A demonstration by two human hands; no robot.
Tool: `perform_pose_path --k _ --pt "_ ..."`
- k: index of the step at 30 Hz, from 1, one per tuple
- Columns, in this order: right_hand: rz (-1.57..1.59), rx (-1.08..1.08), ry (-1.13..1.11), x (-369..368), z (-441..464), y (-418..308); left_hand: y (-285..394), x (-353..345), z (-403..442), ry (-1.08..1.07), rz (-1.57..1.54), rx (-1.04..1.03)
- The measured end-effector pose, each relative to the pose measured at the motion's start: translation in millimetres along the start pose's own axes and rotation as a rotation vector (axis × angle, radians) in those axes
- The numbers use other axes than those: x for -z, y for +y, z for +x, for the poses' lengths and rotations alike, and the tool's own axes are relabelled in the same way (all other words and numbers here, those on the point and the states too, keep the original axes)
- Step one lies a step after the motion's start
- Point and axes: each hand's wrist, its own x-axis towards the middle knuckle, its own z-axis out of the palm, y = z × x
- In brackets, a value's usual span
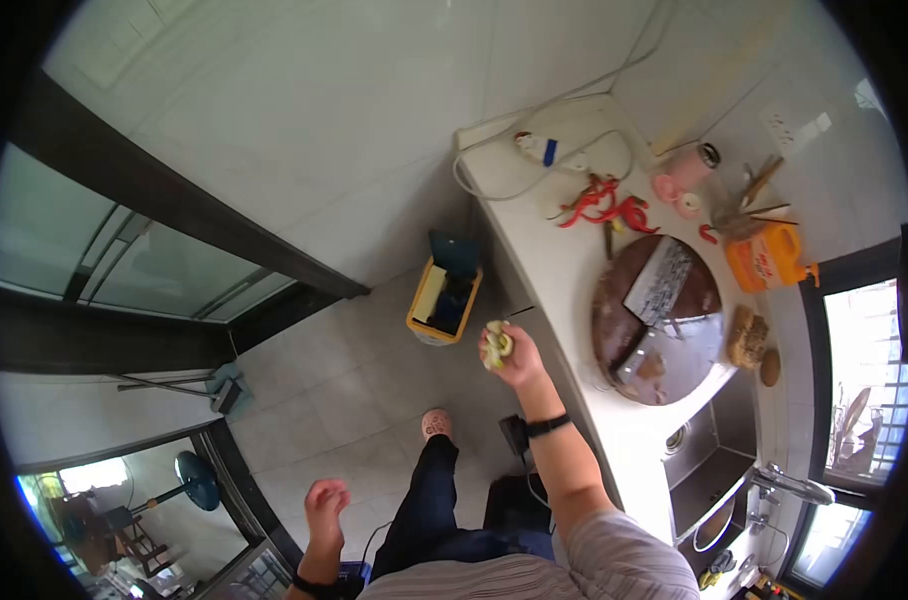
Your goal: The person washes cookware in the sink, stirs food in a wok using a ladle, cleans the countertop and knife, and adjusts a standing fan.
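Pale yellow-green scraps (pixel 496 344) sit near the middle of the frame, clamped in the curled fingers of the right hand (pixel 519 361). The left hand (pixel 325 502), at the lower left of centre, is loosely half-open, its fingers a little bent. Just up and left of the scraps, a yellow-rimmed bin (pixel 434 333) stands on the floor (pixel 324 370), lid raised. Rightward runs a white counter (pixel 539 225) with a round chopping board (pixel 611 300) bearing a cleaver (pixel 660 280); red chillies (pixel 606 204) lie above it, an orange bottle (pixel 764 258) at upper right.
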Motion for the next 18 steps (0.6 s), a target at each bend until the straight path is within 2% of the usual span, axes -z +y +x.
perform_pose_path --k 2,4,6,8,9,10,11,12,13,15,17,18 --pt "-0.024 0.011 0.027 39.2 83.9 15.6 -8.1 32.7 11.6 0.098 0.002 0.068" --pt "-0.238 0.191 0.292 78.4 159.6 31.4 -24.7 64.8 17.6 0.129 0.032 0.112" --pt "-0.292 0.198 0.366 80.1 197.9 38.6 -33.2 88.7 27.7 0.2 0.06 0.184" --pt "-0.35 0.187 0.449 72.9 215.9 46.0 -31.8 101.5 36.1 0.146 0.095 0.12" --pt "-0.56 0.171 0.58 66.7 217.1 50.6 -28.0 107.4 32.1 0.099 0.119 0.058" --pt "-0.774 0.156 0.706 59.0 216.2 51.5 -1.7 82.1 33.4 0.245 0.075 0.166" --pt "-0.986 0.143 0.83 50.5 210.7 49.8 4.6 76.6 34.7 0.235 0.084 0.169" --pt "-1.089 0.236 0.683 67.4 211.4 55.2 8.2 72.8 38.7 0.199 0.052 0.16" --pt "-1.077 0.252 0.701 61.4 191.6 61.1 11.7 66.5 42.8 0.157 0.019 0.149" --pt "-0.818 0.563 0.601 40.8 132.8 72.3 19.9 47.3 50.6 0.087 0.042 0.143" --pt "-0.713 0.627 0.506 35.1 54.9 72.5 28.2 23.2 52.6 0.002 -0.012 0.068" --pt "-0.711 0.587 0.508 22.9 5.4 66.9 39.8 5.9 48.0 -0.052 -0.023 0.044"
